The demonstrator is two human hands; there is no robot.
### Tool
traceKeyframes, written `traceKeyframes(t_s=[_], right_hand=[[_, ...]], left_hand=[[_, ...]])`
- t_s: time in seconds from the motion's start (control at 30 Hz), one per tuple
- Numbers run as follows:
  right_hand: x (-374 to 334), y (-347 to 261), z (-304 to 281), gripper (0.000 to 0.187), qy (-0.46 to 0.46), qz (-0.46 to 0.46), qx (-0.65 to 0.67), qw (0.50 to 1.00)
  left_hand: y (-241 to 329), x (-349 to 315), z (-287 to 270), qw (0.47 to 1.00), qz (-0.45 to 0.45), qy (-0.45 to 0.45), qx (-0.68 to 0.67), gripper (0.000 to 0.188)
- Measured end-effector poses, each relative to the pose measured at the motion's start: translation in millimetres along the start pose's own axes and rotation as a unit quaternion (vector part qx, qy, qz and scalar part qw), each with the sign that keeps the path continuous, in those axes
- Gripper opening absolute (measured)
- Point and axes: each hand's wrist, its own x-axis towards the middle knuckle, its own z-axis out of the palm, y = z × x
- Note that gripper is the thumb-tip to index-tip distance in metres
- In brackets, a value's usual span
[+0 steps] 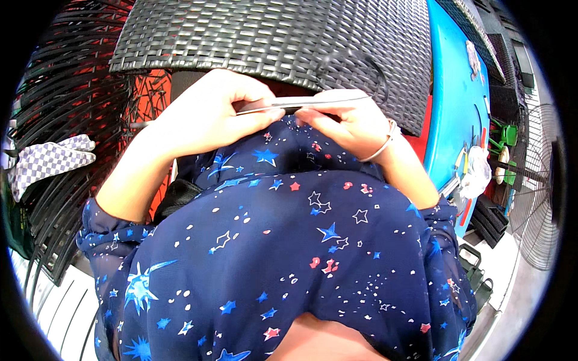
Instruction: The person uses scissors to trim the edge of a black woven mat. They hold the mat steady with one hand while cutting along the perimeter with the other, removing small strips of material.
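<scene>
Both my hands meet just in front of my body, at the near edge of a black woven wicker panel [271, 36]. Between them they hold a thin, flat, pale strip-like thing [295, 103], seen nearly edge-on, so its kind is unclear. My left hand [235, 105] pinches its left end with thumb and fingers. My right hand [346, 120], with a pale band at the wrist, grips the right part, thumb underneath. A loop of black strand [384, 78] stands out from the panel just beyond my right hand.
At left hang many long black strands [78, 120], with a checkered glove [54, 159] among them. A blue surface [451, 78] at right carries small tools and a clear plastic bag [477, 171]. A wire-caged fan [539, 186] stands at far right.
</scene>
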Motion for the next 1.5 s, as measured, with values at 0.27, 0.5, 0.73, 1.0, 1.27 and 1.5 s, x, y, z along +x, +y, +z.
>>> traceKeyframes(t_s=[0.27, 0.5, 0.73, 1.0, 1.27, 1.5], right_hand=[[-30.5, 39.1, -54.9, 0.025, -0.070, 0.128, 0.071, 0.987], [-8.2, 2.0, 8.0, 0.025, 0.012, 0.015, -0.082, 0.996], [-15.7, 25.4, -6.7, 0.015, -0.020, 0.165, 0.157, 0.973], [-6.3, 13.9, 9.4, 0.019, -0.017, 0.196, 0.259, 0.946], [-28.0, 44.6, 9.6, 0.016, 0.086, 0.230, 0.290, 0.925], [-26.8, 46.6, 13.2, 0.014, 0.115, 0.216, 0.215, 0.945]], left_hand=[[-19.4, -35.8, -29.3, 0.990, -0.125, -0.002, -0.062, 0.011], [-11.9, -9.3, 0.8, 0.998, -0.030, -0.044, 0.026, 0.015], [-14.6, -17.4, -15.1, 0.994, -0.103, -0.024, -0.007, 0.013], [-21.3, -16.9, -6.7, 0.995, -0.092, 0.002, 0.023, 0.022], [-34.8, -32.0, -19.2, 0.952, -0.099, 0.117, 0.263, 0.029], [-39.7, -22.5, -15.6, 0.894, -0.066, 0.150, 0.417, 0.031]])
